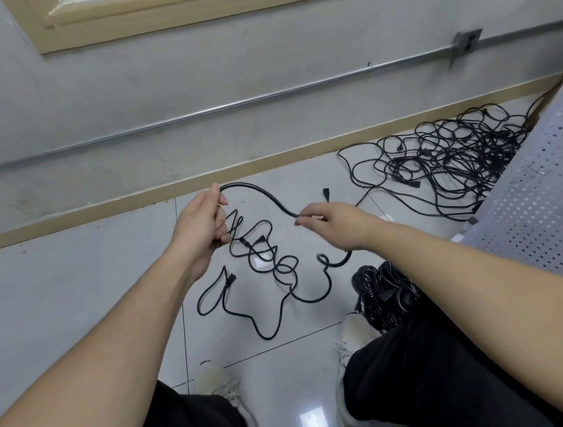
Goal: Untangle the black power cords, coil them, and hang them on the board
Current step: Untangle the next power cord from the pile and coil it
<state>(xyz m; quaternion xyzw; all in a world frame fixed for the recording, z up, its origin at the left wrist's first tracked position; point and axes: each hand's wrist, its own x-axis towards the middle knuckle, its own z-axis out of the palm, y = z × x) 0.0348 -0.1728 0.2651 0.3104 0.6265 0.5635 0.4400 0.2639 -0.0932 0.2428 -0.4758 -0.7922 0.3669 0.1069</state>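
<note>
A black power cord (265, 197) arcs in the air between my two hands. My left hand (202, 226) grips one end of that span in a fist. My right hand (329, 224) pinches the cord farther along, and the cord trails on below it to the floor. Under my hands more loose black cord (272, 279) lies in loops on the tiles, with several plugs showing. A large tangled pile of black cords (457, 158) lies by the wall at the right. A bundle of coiled cords (384, 293) sits by my right foot. The white perforated board (548, 208) leans at the right edge.
Grey floor tiles (75, 302) run up to a beige skirting board and a grey wall with a metal conduit (228, 106) and a socket box (466, 42). My legs in black trousers and white shoes (347, 341) fill the bottom of the view.
</note>
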